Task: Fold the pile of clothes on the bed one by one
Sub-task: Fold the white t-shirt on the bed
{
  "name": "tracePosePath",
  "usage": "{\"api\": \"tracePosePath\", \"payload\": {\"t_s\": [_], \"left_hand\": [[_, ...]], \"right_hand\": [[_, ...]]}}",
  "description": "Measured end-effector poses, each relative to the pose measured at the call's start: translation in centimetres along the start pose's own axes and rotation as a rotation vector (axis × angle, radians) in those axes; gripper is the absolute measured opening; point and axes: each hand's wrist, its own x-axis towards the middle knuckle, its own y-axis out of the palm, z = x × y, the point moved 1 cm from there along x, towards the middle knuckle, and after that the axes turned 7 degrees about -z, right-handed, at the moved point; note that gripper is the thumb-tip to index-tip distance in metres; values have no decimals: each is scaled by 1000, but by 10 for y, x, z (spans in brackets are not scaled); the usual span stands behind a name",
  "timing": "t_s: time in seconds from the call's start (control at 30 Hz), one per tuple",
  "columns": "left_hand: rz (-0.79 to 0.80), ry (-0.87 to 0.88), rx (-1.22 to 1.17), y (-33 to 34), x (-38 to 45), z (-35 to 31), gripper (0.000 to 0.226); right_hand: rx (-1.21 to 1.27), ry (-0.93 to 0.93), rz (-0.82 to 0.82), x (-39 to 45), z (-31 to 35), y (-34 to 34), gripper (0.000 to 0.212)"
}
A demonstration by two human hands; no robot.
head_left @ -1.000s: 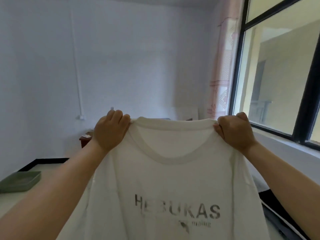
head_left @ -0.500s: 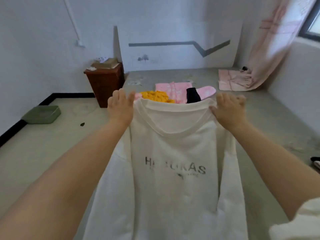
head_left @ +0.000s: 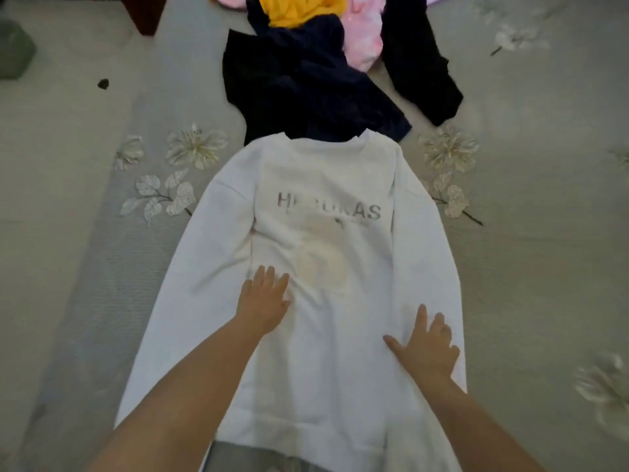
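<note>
The white sweatshirt (head_left: 326,267) lies spread flat on the bed (head_left: 531,253), its long axis running straight away from the person: the neck end points to the far side and the hem lies nearest the camera. Grey lettering crosses the chest, reading right way up from the person's side, and a faint yellowish round mark sits below it. Both sleeves lie alongside the body, angled slightly outward toward the near end.

The left hand (head_left: 263,298) rests palm down on the sweatshirt just left of the yellowish mark, fingers straight and close together, pointing toward the neck; it presses the cloth and grasps nothing. The right hand (head_left: 425,345) lies flat lower down, near the sweatshirt's right edge where the sleeve meets the body, fingers spread and extended, thumb out to the left; it too holds nothing.

Beyond the sweatshirt's neck, touching and partly overlapped by the collar, is a crumpled dark navy garment (head_left: 299,83). Further off from the sweatshirt, a yellow garment (head_left: 299,8) lies on the navy one, with a pink garment (head_left: 364,42) to its right. A black garment (head_left: 422,63) stretches out beyond the sweatshirt's right shoulder, apart from it. The grey bedcover carries pale flower prints on either side of the sweatshirt's shoulders. Far left of the sweatshirt, off the bed, is a green object (head_left: 15,52) on the floor, blurred.
</note>
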Motion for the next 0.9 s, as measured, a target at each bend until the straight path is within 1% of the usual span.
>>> {"api": "tracePosePath", "payload": {"t_s": [0.03, 0.07, 0.1, 0.13, 0.17, 0.2, 0.27, 0.33, 0.37, 0.4, 0.43, 0.47, 0.5, 0.53, 0.57, 0.6, 0.63, 0.67, 0.7, 0.73, 0.77, 0.83, 0.87, 0.9], "left_hand": [[24, 10, -13, 16, -3, -1, 60], [31, 11, -21, 30, -5, -1, 62], [31, 9, -14, 42, -7, -1, 64], [25, 12, 12, 53, -11, -3, 66], [8, 20, 38, 61, -12, -3, 67], [-15, 23, 48, 68, -14, -3, 68], [-74, 30, 27, 77, -13, -2, 69], [-122, 57, 10, 83, -12, 0, 69], [-128, 76, -10, 84, -15, 1, 69], [-133, 107, -47, 85, -19, 1, 68], [-131, 152, -88, 85, -25, 1, 69], [-119, 210, -119, 85, -33, -1, 77], [-107, 280, -133, 85, -44, -3, 88], [-100, 345, -143, 89, -55, -3, 99], [-94, 381, -148, 93, -67, -2, 105], [-71, 388, -149, 98, -79, 1, 107], [-30, 382, -136, 103, -91, 4, 108], [-1, 383, -105, 108, -102, 8, 108], [25, 391, -51, 113, -112, 14, 107], [66, 394, 12, 116, -122, 20, 107], [128, 403, 56, 119, -129, 25, 106], [218, 439, 87, 123, -136, 40, 101], [273, 432, 77, 122, -138, 48, 97], [324, 416, 73, 119, -139, 57, 89]], "right_hand": [[42, 37, 21, -7, -5, 14, 89], [96, 56, 41, -11, -8, 24, 81], [138, 38, 54, -13, -12, 30, 67], [123, -21, 63, -11, -18, 33, 49], [66, -88, 51, -5, -27, 31, 35], [-7, -127, 15, 5, -39, 25, 27], [-205, -99, -114, 28, -76, 2, 22], [-393, 11, -287, 47, -117, -25, 26], [-421, 94, -365, 52, -130, -37, 31], [-416, 162, -408, 57, -135, -45, 38], [-401, 151, -423, 59, -130, -47, 44], [-374, 66, -416, 55, -117, -44, 47], [-327, -69, -394, 46, -99, -36, 46], [-265, -218, -359, 30, -79, -22, 45], [-186, -357, -285, 8, -60, -3, 45], [-129, -475, -162, -18, -44, 20, 53], [-121, -561, -25, -45, -33, 44, 66], [-150, -604, 87, -72, -27, 67, 81], [-186, -632, 126, -95, -25, 84, 95], [-215, -646, 97, -111, -27, 94, 107], [-208, -654, 49, -122, -31, 101, 114], [-205, -673, -60, -130, -40, 111, 112], [-216, -653, -70, -128, -44, 113, 107], [-210, -655, -119, -127, -47, 113, 102]]}}
